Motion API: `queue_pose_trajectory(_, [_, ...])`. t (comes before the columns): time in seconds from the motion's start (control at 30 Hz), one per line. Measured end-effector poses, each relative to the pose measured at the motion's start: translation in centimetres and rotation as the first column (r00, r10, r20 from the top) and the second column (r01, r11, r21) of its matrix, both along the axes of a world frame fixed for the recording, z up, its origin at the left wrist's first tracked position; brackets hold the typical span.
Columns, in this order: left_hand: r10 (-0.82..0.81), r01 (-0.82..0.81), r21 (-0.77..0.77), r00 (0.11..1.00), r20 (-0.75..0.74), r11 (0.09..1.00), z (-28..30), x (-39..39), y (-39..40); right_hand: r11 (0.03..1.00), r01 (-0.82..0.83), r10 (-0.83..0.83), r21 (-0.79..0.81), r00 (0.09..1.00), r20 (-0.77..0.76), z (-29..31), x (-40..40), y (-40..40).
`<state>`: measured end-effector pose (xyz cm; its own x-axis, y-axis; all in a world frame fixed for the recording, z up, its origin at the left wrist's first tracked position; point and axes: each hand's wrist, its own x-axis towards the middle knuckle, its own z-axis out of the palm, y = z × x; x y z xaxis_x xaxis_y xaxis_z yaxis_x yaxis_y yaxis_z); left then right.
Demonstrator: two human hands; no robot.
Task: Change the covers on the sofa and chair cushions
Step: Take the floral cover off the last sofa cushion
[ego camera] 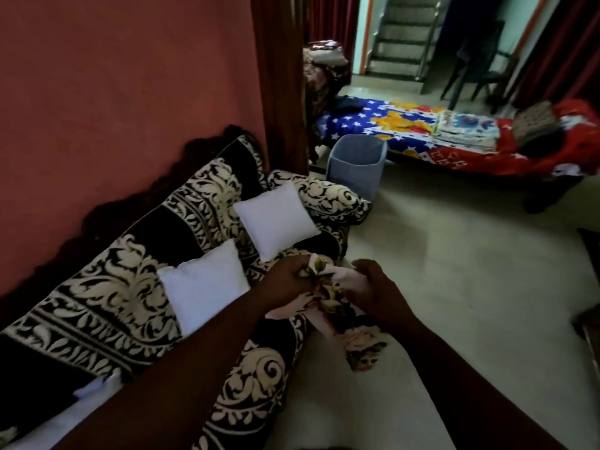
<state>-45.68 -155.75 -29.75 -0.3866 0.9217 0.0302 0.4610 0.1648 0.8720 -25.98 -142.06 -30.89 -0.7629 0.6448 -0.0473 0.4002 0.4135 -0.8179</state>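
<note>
Both of my hands hold a floral cushion cover (354,332), white with dark and pink flowers, bunched up over the sofa's front edge. My left hand (289,280) grips its upper part and my right hand (376,293) grips it just to the right. A loose end of the cover hangs down below my hands. Two bare white cushions lie on the sofa (107,303), which wears a black and cream patterned throw: one cushion (204,287) beside my left forearm, the other (276,219) farther along. A white cushion corner (94,391) shows at the lower left.
A grey bin (355,164) stands on the pale tiled floor past the sofa's end. A low bed (454,138) with a bright star-print sheet and folded cloths lies at the back right. Dark chairs (480,60) and stairs are behind it. A red wall runs along the left.
</note>
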Motion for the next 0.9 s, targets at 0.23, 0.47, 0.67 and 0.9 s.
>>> queue_pose_trajectory(0.23, [-0.172,0.184,0.047,0.966,-0.195,0.982,2.0,3.3,11.3,0.975,0.003,-0.001,0.222,1.000,-0.013,1.7,1.6,8.0])
queue_pose_trajectory(0.47, [-0.121,0.036,-0.190,0.881,-0.457,0.981,-5.2,-2.3,17.3,0.968,0.226,-0.242,-0.105,0.953,-0.182,4.1,2.5,16.4])
queue_pose_trajectory(0.67, [0.014,-0.070,-0.270,0.979,-0.205,0.960,-7.9,-9.6,25.8,0.860,0.413,-0.476,-0.300,0.861,-0.179,3.9,2.2,26.7])
queue_pose_trajectory(0.9, [-0.003,-0.009,-0.146,0.997,-0.080,0.989,-4.7,-13.5,38.1,0.759,0.634,-0.647,-0.150,0.759,-0.067,3.0,1.6,37.0])
